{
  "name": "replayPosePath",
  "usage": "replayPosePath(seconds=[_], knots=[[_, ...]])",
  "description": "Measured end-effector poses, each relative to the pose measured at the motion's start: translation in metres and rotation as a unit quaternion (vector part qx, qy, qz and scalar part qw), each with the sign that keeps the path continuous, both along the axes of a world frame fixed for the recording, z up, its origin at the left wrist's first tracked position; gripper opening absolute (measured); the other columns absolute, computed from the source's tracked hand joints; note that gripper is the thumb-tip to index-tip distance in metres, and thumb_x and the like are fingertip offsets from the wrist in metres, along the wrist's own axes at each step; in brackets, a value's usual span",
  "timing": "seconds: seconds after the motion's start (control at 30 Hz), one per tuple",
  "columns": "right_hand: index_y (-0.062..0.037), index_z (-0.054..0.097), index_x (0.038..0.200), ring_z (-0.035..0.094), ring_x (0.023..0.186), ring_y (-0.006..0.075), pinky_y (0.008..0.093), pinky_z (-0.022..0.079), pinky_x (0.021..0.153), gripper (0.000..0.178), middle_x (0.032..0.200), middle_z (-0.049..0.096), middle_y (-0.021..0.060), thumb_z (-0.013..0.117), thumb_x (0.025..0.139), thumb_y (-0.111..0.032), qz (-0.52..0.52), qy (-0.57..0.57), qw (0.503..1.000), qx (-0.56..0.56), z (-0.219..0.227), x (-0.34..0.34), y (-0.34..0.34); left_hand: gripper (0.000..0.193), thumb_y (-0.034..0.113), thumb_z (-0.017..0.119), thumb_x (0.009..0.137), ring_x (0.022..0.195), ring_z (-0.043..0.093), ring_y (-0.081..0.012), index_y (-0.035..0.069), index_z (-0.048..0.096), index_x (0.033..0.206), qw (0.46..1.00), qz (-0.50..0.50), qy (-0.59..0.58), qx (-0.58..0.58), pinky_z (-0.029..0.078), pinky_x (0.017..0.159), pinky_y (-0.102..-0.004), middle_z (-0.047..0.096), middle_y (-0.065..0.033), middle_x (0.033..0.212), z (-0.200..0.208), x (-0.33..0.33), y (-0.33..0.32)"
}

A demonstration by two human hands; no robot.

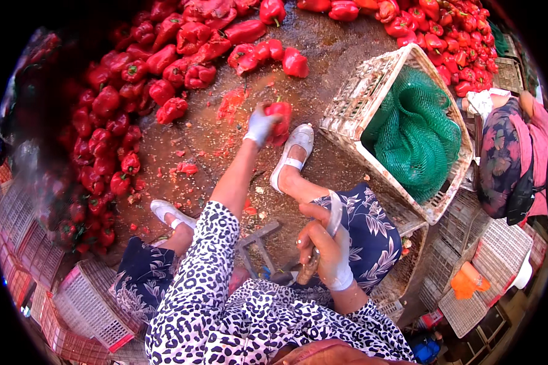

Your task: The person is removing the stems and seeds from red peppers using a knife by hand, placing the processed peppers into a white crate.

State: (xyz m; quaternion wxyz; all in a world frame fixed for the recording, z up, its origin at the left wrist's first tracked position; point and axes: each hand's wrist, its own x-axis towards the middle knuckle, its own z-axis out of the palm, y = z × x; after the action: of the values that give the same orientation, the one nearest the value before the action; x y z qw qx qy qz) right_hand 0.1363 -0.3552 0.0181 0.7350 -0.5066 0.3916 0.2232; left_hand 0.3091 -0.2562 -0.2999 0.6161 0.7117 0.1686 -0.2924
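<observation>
Stretched out over the wet floor, my left hand point(260, 126) wears a thin whitish glove. Its fingers are closed on a red bell pepper point(279, 117) with a green stem, just left of my shoe. My right hand point(331, 250), also in a thin pale glove, is held above my right thigh. It grips a short knife point(335, 214) whose pale blade points up past the fingers; the brownish handle end sticks out below. A small metal frame point(256, 246) stands on the floor between my legs.
A large heap of red bell peppers point(105, 103) spreads along the left and far side. Another heap point(450, 39) lies at the far right. Right of my shoe, a dirty white crate point(341, 118) holds green netting point(417, 143). Pepper scraps point(187, 168) litter the floor. A co-worker's patterned clothing point(499, 158) shows at right.
</observation>
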Motion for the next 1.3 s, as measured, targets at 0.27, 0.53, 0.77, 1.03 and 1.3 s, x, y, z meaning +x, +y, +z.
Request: replayPosePath(seconds=[0.27,0.53,0.77,1.03,1.3], knots=[[-0.0012,0.059,0.096,0.055,0.053,0.0097,0.0232,0.045,0.045,0.026,0.069,0.056,0.0043,0.052,0.095,-0.027,0.172,-0.049,0.975,-0.130,-0.011,-0.005,0.018,0.065,0.019,0.071,0.061,0.108,0.055,-0.0234,0.001,0.052,0.121,0.975,-0.053,-0.194,-0.093,0.043,0.097,-0.0346,0.057,-0.0125,0.113,0.153,-0.063,0.091],[-0.0012,0.059,0.095,0.054,0.048,0.0140,0.0279,0.045,0.040,0.032,0.065,0.056,0.0052,0.053,0.094,-0.033,0.211,-0.119,0.966,-0.087,-0.012,-0.009,0.051,0.056,0.010,0.069,0.065,0.110,0.055,-0.0269,0.003,0.052,0.118,0.936,-0.097,-0.340,0.003,0.043,0.097,-0.0356,0.056,-0.0148,0.115,0.269,-0.142,0.121],[0.0008,0.061,0.099,0.056,0.050,0.0147,0.0283,0.045,0.039,0.035,0.066,0.057,0.0049,0.052,0.094,-0.033,0.198,-0.118,0.970,-0.080,-0.031,-0.066,0.109,0.058,0.016,0.069,0.066,0.104,0.054,-0.0193,0.004,0.050,0.119,0.953,0.049,-0.280,-0.104,0.044,0.093,-0.0318,0.055,-0.0079,0.112,0.274,-0.194,0.158],[-0.0069,0.062,0.105,0.061,0.091,0.0438,0.0496,0.046,0.077,0.042,0.092,0.066,0.0223,0.045,0.093,-0.043,0.367,-0.198,0.851,-0.318,-0.021,-0.114,0.113,0.055,0.008,0.061,0.069,0.107,0.053,-0.0216,0.002,0.045,0.122,0.883,0.220,-0.209,-0.357,0.045,0.096,-0.0358,0.052,-0.0104,0.115,0.296,-0.209,0.169],[-0.0075,0.057,0.119,0.067,0.088,0.0316,0.0384,0.050,0.079,0.059,0.097,0.069,0.0158,0.070,0.079,-0.048,0.329,-0.371,0.748,-0.442,0.058,-0.075,0.083,0.059,0.017,0.064,0.067,0.107,0.051,-0.0182,0.002,0.047,0.121,0.915,0.126,-0.271,-0.271,0.042,0.096,-0.0318,0.053,-0.0081,0.114,0.307,-0.231,0.184]])
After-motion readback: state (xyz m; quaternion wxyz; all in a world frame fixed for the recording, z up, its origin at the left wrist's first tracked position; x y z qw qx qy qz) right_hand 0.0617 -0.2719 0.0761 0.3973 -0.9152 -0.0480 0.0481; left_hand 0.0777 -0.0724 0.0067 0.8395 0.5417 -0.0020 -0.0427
